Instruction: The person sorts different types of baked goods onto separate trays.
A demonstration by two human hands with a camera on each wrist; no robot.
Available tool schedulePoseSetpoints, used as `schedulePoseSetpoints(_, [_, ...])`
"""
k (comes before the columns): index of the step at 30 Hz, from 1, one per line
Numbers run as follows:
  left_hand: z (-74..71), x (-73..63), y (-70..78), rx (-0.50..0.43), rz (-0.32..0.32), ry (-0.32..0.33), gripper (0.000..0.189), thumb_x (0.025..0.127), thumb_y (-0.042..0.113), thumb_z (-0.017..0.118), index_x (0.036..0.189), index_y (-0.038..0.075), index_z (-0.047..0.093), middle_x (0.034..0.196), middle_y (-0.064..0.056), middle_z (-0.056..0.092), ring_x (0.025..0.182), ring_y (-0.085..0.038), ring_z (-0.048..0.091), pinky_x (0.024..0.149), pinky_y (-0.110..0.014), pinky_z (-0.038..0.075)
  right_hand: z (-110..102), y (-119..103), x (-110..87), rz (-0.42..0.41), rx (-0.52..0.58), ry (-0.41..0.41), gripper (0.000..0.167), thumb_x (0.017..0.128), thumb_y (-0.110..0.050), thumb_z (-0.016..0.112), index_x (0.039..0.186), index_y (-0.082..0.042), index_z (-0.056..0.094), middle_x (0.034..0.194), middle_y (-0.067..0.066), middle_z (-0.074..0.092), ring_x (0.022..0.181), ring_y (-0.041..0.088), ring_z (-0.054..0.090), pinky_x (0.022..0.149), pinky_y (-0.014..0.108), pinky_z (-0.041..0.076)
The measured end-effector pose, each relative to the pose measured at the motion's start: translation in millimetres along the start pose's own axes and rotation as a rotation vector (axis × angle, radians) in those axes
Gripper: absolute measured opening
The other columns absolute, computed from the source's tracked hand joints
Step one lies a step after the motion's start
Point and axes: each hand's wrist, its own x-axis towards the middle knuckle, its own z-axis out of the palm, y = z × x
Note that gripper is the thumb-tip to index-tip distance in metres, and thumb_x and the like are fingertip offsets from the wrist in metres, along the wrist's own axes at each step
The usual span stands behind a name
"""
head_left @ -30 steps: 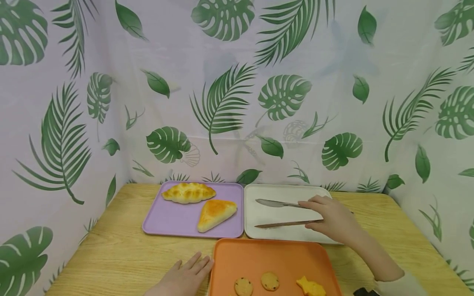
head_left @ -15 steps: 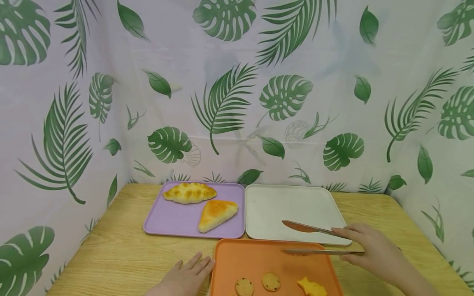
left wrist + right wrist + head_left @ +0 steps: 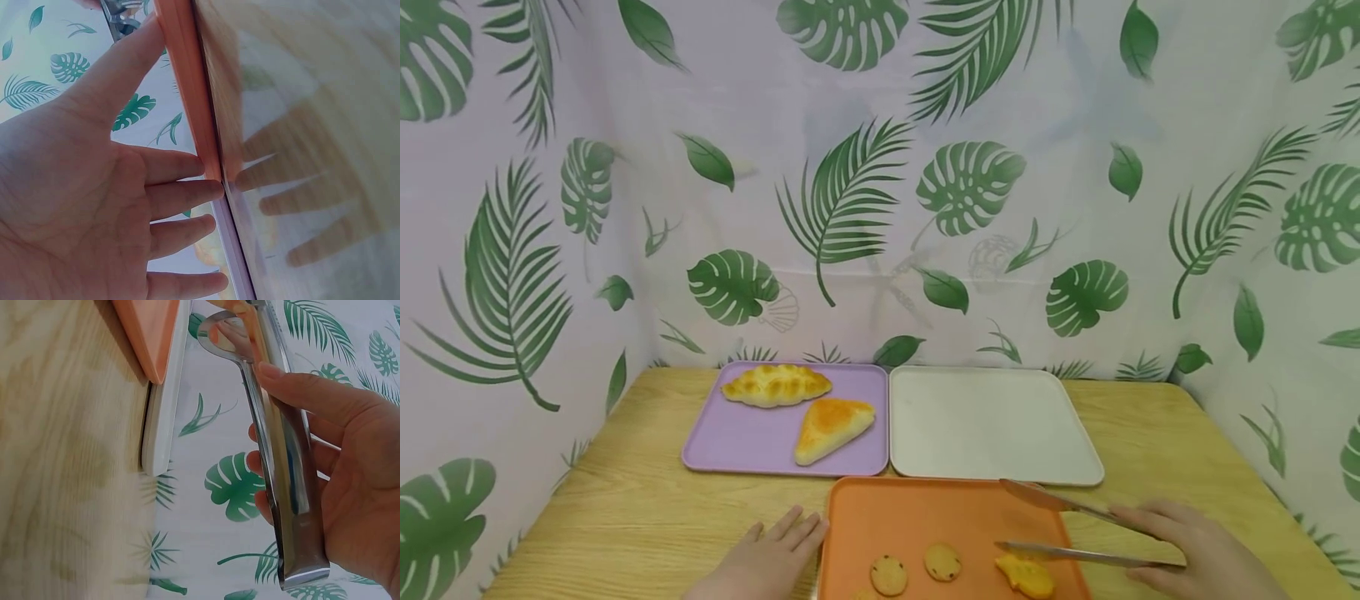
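My right hand [image 3: 1195,550] grips a pair of metal tongs [image 3: 1090,556], whose arms are spread with nothing between the tips. The tongs' tips reach over the right part of the orange tray [image 3: 917,508], the lower one right at a yellow fish-shaped cookie [image 3: 1028,575]. In the right wrist view, the thumb and fingers wrap the tongs [image 3: 294,469] above their bent end. Left of the fish lie round cookies [image 3: 942,562] with dark specks. My left hand [image 3: 767,554] is spread flat, fingertips at the orange tray's left edge; the left wrist view shows its straight fingers [image 3: 181,200].
Behind the orange tray stands a purple tray [image 3: 737,446] with a braided bread [image 3: 777,386] and a triangular bread [image 3: 833,429]. Beside it is a bare white tray [image 3: 985,425]. A leaf-patterned cloth [image 3: 865,333] rises behind the wooden table [image 3: 625,508].
My right hand has drawn the spread tongs back from over the white tray, down and rightward, to the fish-shaped cookie on the orange tray. My left hand has stayed at the tray's edge.
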Motion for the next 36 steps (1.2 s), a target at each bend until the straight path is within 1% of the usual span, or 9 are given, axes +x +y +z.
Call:
schedulePoseSetpoints(3, [0.0,-0.4,-0.6,0.000,0.007,0.004,0.097,0.076,0.067,0.064,0.153,0.015,0.034,0.159,-0.003,0.034,0.149,-0.029,0.026,0.109,-0.063,0.032,0.8,6.9,-8.3,-0.037,0.034,-0.035,0.056,0.074,-0.032,0.082,0.127,-0.026,0.064,0.098,-0.007,0.064,0.084,-0.010,0.051,0.059,0.020,0.044])
schedulePoseSetpoints(6, [-0.1,-1.1,0.0,-0.009,0.007,0.002,0.097,0.076,0.066,0.065,0.153,0.015,0.034,0.159,-0.003,0.035,0.149,-0.029,0.026,0.109,-0.064,0.032,3.5,10.9,-14.4,-0.098,0.062,-0.037,0.057,0.075,-0.030,0.082,0.128,-0.027,0.063,0.098,-0.009,0.064,0.084,-0.008,0.053,0.058,0.020,0.042])
schedulePoseSetpoints(8, [-0.9,-1.9,0.3,-0.017,0.003,0.000,0.097,0.076,0.066,0.065,0.153,0.016,0.033,0.159,-0.003,0.034,0.149,-0.029,0.026,0.110,-0.064,0.031,5.0,12.6,-16.1,-0.125,0.089,-0.065,0.059,0.076,-0.028,0.082,0.132,-0.029,0.061,0.100,-0.009,0.064,0.085,-0.008,0.053,0.058,0.019,0.042])
schedulePoseSetpoints(11, [-1.3,-2.5,0.9,-0.027,-0.001,-0.003,0.097,0.077,0.067,0.064,0.153,0.016,0.033,0.159,-0.003,0.034,0.149,-0.029,0.026,0.110,-0.064,0.030,7.0,15.6,-18.4,-0.142,0.127,-0.113,0.064,0.078,-0.025,0.081,0.137,-0.030,0.056,0.107,-0.010,0.063,0.089,-0.008,0.054,0.060,0.019,0.043])
schedulePoseSetpoints(14, [-0.9,-2.5,0.9,-0.032,0.003,0.002,0.097,0.077,0.067,0.063,0.153,0.015,0.033,0.159,-0.003,0.034,0.149,-0.029,0.026,0.110,-0.064,0.030,8.4,19.0,-20.2,-0.134,0.137,-0.159,0.067,0.079,-0.025,0.080,0.139,-0.033,0.053,0.112,-0.011,0.062,0.094,-0.008,0.053,0.062,0.019,0.044])
schedulePoseSetpoints(21, [-0.4,-2.5,0.4,-0.029,0.024,0.011,0.097,0.078,0.069,0.061,0.153,0.014,0.033,0.159,-0.005,0.035,0.149,-0.030,0.026,0.108,-0.065,0.031,10.3,15.4,-19.2,-0.157,0.109,-0.150,0.060,0.079,-0.030,0.079,0.135,-0.029,0.058,0.108,-0.008,0.064,0.090,-0.006,0.054,0.060,0.019,0.045])
schedulePoseSetpoints(27, [-0.4,-1.6,0.2,-0.019,0.021,0.001,0.097,0.078,0.069,0.061,0.153,0.015,0.033,0.159,-0.004,0.034,0.149,-0.030,0.027,0.109,-0.064,0.032,7.9,9.2,-14.1,-0.184,0.138,-0.123,0.050,0.081,-0.025,0.077,0.129,-0.023,0.063,0.099,-0.004,0.065,0.081,-0.008,0.052,0.056,0.019,0.043])
schedulePoseSetpoints(31, [-0.3,-1.1,0.0,-0.022,0.019,-0.003,0.096,0.078,0.069,0.060,0.153,0.015,0.033,0.159,-0.004,0.034,0.149,-0.030,0.026,0.108,-0.064,0.032,5.1,6.5,-10.4,-0.142,0.142,-0.134,0.044,0.083,-0.029,0.076,0.125,-0.023,0.066,0.093,-0.010,0.063,0.077,-0.012,0.045,0.055,0.019,0.040])
schedulePoseSetpoints(36, [0.1,-1.3,-0.3,-0.020,0.022,-0.003,0.096,0.078,0.069,0.061,0.153,0.015,0.033,0.159,-0.004,0.034,0.149,-0.030,0.027,0.108,-0.065,0.032,1.8,4.0,-5.9,-0.045,0.117,-0.175,0.040,0.084,-0.034,0.074,0.121,-0.021,0.068,0.091,-0.018,0.059,0.073,-0.012,0.039,0.055,0.019,0.037])
